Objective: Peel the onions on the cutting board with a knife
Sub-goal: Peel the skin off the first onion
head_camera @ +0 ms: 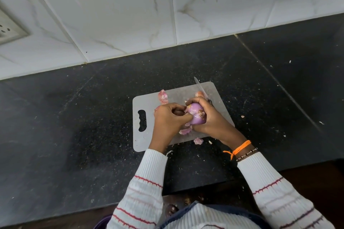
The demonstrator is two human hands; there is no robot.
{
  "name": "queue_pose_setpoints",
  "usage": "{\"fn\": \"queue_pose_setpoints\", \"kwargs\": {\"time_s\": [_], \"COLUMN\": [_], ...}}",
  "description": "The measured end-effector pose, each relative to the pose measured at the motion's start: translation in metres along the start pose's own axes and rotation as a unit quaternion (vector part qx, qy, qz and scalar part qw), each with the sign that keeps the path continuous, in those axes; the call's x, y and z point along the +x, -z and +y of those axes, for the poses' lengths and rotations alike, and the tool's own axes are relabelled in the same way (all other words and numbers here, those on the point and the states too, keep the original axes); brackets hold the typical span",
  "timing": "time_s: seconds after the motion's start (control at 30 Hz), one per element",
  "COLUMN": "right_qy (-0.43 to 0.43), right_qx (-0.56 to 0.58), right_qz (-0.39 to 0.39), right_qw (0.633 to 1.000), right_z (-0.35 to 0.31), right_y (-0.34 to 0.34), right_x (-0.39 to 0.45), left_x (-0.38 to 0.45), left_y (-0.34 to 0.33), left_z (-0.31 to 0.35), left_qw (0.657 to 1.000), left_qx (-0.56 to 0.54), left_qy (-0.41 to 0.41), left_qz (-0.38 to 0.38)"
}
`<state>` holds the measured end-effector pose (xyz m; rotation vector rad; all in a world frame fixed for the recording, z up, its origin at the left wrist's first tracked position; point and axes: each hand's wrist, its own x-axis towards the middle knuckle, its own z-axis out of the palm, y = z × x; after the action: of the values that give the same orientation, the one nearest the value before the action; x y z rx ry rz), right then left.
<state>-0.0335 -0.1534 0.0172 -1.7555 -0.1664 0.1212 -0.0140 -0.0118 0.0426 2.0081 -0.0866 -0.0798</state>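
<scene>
A purple onion, mostly peeled with a few brown skin scraps on it, is held above the grey cutting board. My right hand curls round the onion from the right and also holds the knife, whose blade sticks out toward the wall. My left hand is at the onion's left side, its thumb pressed against the onion and its fingers curled at the skin. Loose pink skins lie on the board. Behind my right hand part of another onion shows.
The board lies on a black speckled stone counter below a white tiled wall. A peel scrap lies just off the board's near edge. A socket plate is on the wall at far left. Small crumbs dot the counter.
</scene>
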Motion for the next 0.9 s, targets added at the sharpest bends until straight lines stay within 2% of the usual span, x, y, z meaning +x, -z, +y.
{"fn": "queue_pose_setpoints", "kwargs": {"time_s": [0.2, 0.3, 0.4, 0.47, 0.53, 0.57, 0.67, 0.8, 0.9], "right_qy": [-0.001, -0.003, -0.001, -0.019, -0.042, -0.052, -0.077, -0.098, -0.074], "right_qx": [-0.029, 0.021, 0.123, 0.266, 0.427, 0.471, 0.521, 0.569, 0.57], "right_qz": [0.015, 0.031, 0.044, 0.054, 0.04, 0.036, 0.052, 0.075, 0.073], "right_qw": [0.999, 0.999, 0.991, 0.962, 0.903, 0.88, 0.849, 0.813, 0.815], "right_z": [0.007, 0.005, 0.006, 0.005, 0.002, 0.001, 0.002, 0.001, 0.0], "right_y": [-0.003, -0.003, -0.002, -0.001, 0.0, 0.0, -0.005, -0.001, 0.008], "right_x": [-0.001, -0.002, -0.002, 0.0, 0.0, 0.0, 0.001, 0.0, -0.001], "left_x": [0.001, 0.003, 0.004, 0.004, 0.004, 0.004, 0.005, 0.008, 0.004], "left_y": [0.003, 0.004, 0.002, 0.001, 0.002, 0.001, -0.005, -0.006, -0.012], "left_z": [-0.004, -0.009, -0.009, -0.007, -0.007, -0.007, -0.004, -0.01, -0.01], "left_qw": [1.0, 0.998, 0.977, 0.938, 0.901, 0.894, 0.897, 0.914, 0.934], "left_qx": [-0.002, -0.059, -0.182, -0.297, -0.374, -0.387, -0.385, -0.35, -0.301], "left_qy": [-0.003, 0.031, 0.106, 0.177, 0.22, 0.225, 0.215, 0.2, 0.186], "left_qz": [0.016, 0.009, 0.022, 0.02, 0.007, 0.001, 0.004, 0.05, 0.051]}}
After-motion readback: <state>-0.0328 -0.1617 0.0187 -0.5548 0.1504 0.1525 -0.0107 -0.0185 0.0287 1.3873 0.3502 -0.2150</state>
